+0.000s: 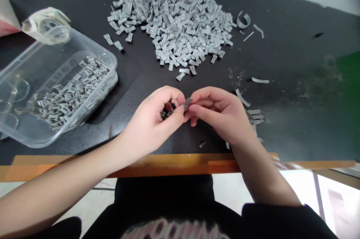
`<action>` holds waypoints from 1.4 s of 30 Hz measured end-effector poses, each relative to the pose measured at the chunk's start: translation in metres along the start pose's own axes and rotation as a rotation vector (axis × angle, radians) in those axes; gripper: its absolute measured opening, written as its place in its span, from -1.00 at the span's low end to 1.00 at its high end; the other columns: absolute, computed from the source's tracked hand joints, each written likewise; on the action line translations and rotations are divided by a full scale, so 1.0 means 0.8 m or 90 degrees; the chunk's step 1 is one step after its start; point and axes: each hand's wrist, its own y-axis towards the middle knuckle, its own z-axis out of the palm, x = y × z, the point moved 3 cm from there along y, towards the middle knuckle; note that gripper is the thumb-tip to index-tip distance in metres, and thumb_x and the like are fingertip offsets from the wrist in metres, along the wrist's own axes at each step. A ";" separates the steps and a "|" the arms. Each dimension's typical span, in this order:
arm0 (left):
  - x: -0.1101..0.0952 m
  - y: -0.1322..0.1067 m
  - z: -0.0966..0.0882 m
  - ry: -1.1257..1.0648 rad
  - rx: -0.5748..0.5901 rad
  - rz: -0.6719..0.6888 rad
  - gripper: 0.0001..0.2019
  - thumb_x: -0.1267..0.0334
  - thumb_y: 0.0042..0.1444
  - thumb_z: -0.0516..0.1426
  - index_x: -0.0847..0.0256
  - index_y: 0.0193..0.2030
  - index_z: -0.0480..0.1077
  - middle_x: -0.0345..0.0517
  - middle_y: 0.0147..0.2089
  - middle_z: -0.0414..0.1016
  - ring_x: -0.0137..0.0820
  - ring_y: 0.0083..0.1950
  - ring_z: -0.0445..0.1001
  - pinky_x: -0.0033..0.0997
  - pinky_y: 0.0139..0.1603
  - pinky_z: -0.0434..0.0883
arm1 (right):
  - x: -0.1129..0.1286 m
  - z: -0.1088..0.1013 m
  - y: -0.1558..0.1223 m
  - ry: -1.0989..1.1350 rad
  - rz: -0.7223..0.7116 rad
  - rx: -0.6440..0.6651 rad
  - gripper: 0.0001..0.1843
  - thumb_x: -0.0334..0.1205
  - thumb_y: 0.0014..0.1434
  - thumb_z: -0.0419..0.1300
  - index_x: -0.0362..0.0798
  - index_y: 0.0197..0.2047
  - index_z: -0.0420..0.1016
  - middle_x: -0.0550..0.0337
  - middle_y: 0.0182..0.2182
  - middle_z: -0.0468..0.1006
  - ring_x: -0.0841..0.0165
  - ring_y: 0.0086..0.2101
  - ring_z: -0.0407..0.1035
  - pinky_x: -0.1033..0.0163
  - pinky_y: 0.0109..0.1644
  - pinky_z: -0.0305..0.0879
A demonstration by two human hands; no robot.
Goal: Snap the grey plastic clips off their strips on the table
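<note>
My left hand (150, 115) and my right hand (225, 113) meet fingertip to fingertip above the black table, both closed. Between their thumbs and forefingers is a small grey plastic piece (188, 101), pinched from both sides. Several small dark metal-looking pieces (165, 113) show in the curl of my left hand; its fingers partly hide them. Beyond my hands lies a large heap of small light-grey plastic pieces (185, 17). One small grey piece (202, 144) rests on the table below my right hand.
At left stands a clear plastic box (36, 142) with many small grey pieces (75, 98) inside. A roll of tape (49, 23) sits at its far rim. Grey strips (255, 116) and a curled strip (243, 20) lie to the right. Orange tape (174, 164) runs along the table's front edge.
</note>
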 end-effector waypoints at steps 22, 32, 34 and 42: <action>-0.007 0.002 0.006 -0.149 0.027 -0.092 -0.95 0.37 0.25 0.17 0.23 -0.26 0.43 -0.30 -0.44 0.49 -0.53 -0.40 0.47 -0.59 -0.34 0.42 | 0.010 -0.013 -0.003 -0.078 -0.094 -0.034 -0.96 -0.29 0.21 0.40 -0.02 -0.28 0.62 0.30 -0.42 0.60 0.46 -0.43 0.50 0.34 -0.28 0.49; -0.006 0.002 0.004 -0.161 -0.005 -0.096 -0.94 0.42 0.17 0.26 0.22 -0.30 0.50 -0.33 -0.47 0.56 -0.56 -0.42 0.52 -0.65 -0.36 0.46 | 0.014 -0.008 -0.007 -0.158 -0.071 -0.008 -0.87 -0.28 0.10 0.49 -0.03 -0.32 0.62 0.28 -0.43 0.60 0.46 -0.43 0.44 0.35 -0.36 0.36; -0.005 0.002 0.005 -0.179 -0.002 -0.103 -0.95 0.42 0.18 0.26 0.21 -0.24 0.53 -0.31 -0.42 0.61 -0.55 -0.37 0.57 -0.65 -0.31 0.49 | 0.014 -0.009 -0.006 -0.163 -0.077 -0.036 -0.87 -0.29 0.11 0.48 -0.04 -0.36 0.61 0.29 -0.46 0.59 0.45 -0.44 0.42 0.34 -0.36 0.35; -0.008 0.003 0.006 -0.148 0.005 -0.100 -0.91 0.43 0.21 0.21 0.21 -0.26 0.57 -0.25 -0.37 0.63 -0.53 -0.32 0.58 -0.62 -0.28 0.49 | 0.014 -0.010 -0.004 -0.169 -0.073 -0.076 -0.87 -0.34 0.13 0.43 -0.05 -0.41 0.58 0.29 -0.51 0.57 0.46 -0.48 0.38 0.35 -0.42 0.30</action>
